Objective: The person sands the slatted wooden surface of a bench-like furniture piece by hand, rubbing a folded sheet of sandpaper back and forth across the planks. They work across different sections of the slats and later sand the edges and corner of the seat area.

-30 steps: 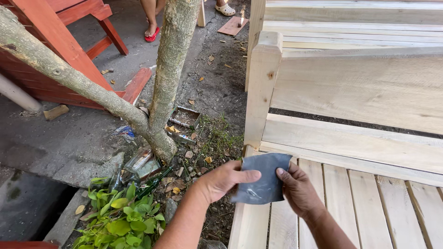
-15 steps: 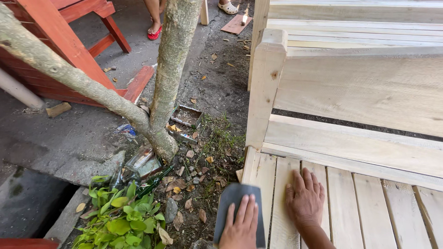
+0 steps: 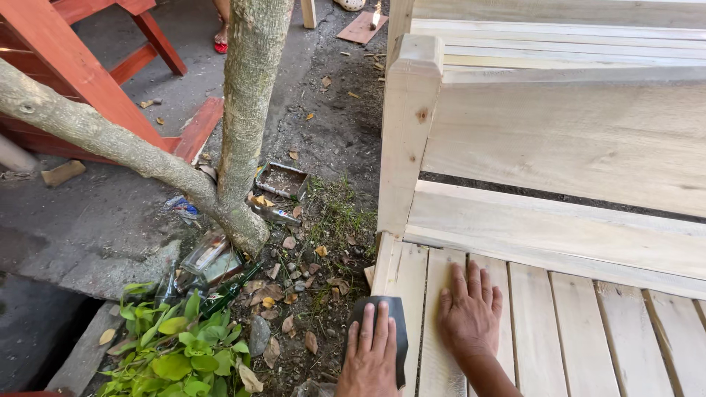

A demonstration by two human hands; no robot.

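Note:
An unpainted wooden bench fills the right side, with pale seat slats [image 3: 566, 331] and a corner post [image 3: 408, 132]. My left hand [image 3: 371, 353] presses a dark sheet of sandpaper [image 3: 397, 320] flat against the left end of the seat, fingers spread over it. Just to its right, my right hand [image 3: 471, 312] lies flat and empty on the seat slats, fingers pointing toward the backrest [image 3: 573, 140].
A forked tree trunk [image 3: 246, 110] stands left of the bench in bare dirt with dry leaves, glass bottles [image 3: 209, 257] and a green plant [image 3: 176, 353]. Red wooden furniture [image 3: 66, 66] sits at the back left. Another person's foot [image 3: 220, 40] shows at the top.
A second ago both hands held the sandpaper over the seat's corner. My left hand then carried it down onto the seat's end, and my right hand let go and settled flat on the slats.

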